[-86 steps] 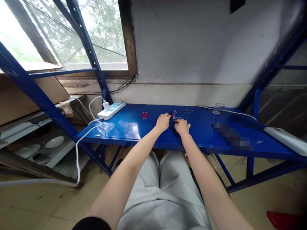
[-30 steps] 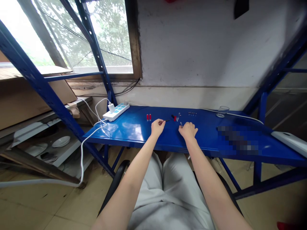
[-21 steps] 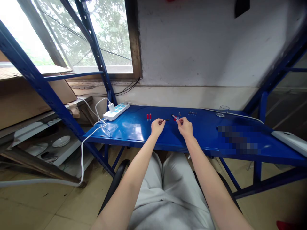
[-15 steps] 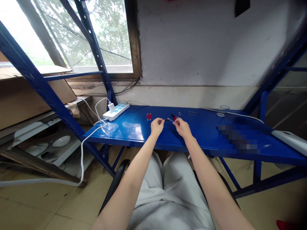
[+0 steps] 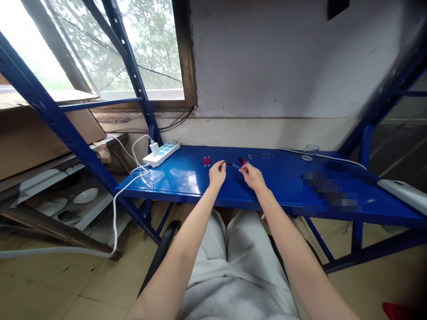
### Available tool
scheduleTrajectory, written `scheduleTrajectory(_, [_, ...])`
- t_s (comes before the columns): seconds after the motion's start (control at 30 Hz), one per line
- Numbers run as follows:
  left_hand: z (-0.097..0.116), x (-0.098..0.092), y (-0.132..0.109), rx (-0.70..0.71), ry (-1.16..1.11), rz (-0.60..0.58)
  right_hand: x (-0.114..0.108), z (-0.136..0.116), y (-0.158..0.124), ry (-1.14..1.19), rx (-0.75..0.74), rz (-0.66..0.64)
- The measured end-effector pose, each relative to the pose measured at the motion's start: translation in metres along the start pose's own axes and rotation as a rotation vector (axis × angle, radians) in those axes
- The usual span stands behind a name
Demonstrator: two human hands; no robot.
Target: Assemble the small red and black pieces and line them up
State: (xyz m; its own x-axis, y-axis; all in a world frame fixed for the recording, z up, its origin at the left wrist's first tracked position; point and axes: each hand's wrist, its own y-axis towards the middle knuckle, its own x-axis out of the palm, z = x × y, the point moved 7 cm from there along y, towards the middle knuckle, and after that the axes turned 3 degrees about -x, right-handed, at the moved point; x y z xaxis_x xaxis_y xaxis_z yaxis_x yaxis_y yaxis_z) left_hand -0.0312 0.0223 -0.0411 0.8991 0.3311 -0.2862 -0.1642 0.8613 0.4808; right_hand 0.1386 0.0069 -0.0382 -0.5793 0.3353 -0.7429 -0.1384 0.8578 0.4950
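My left hand (image 5: 217, 174), fingers pinched, grips the end of a thin black stick (image 5: 228, 164) above the blue table (image 5: 180, 178). Held in my right hand (image 5: 252, 176) is a narrow clear tube (image 5: 236, 166), also in a closed pinch. Stick and tube lie in one line, ends meeting; whether one sits inside the other I cannot tell. Just beyond my right fingers are a small black piece (image 5: 240, 159) and a red piece (image 5: 243, 162), partly hidden. Two small red-and-clear tubes (image 5: 207, 161) stand left of my left hand.
Several tiny clear pieces (image 5: 267, 156) lie in rows toward the back. A clear glass cup (image 5: 310, 152) stands at the back right, near a blurred dark object (image 5: 330, 191) and a white device (image 5: 405, 195). A white power strip (image 5: 162, 154) with cables sits at the left.
My left fingertips have risen slightly, and less of the black stick's width shows beside them. My right hand has barely moved, still holding the clear tube.
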Motion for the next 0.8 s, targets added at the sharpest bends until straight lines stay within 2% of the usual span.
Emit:
scheduleTrajectory(0.33, [0.005, 0.020, -0.006, 0.057, -0.063, -0.252, -0.004, -0.003, 0.000, -0.002, 0.008, 0.031])
scheduleTrajectory(0.63, [0.010, 0.012, -0.005, 0.107, -0.088, -0.164, 0.003, 0.001, 0.001, 0.058, -0.014, 0.025])
scheduleTrajectory(0.8, [0.010, 0.010, -0.004, 0.064, -0.074, -0.140, 0.003, -0.003, 0.000, 0.020, -0.031, 0.011])
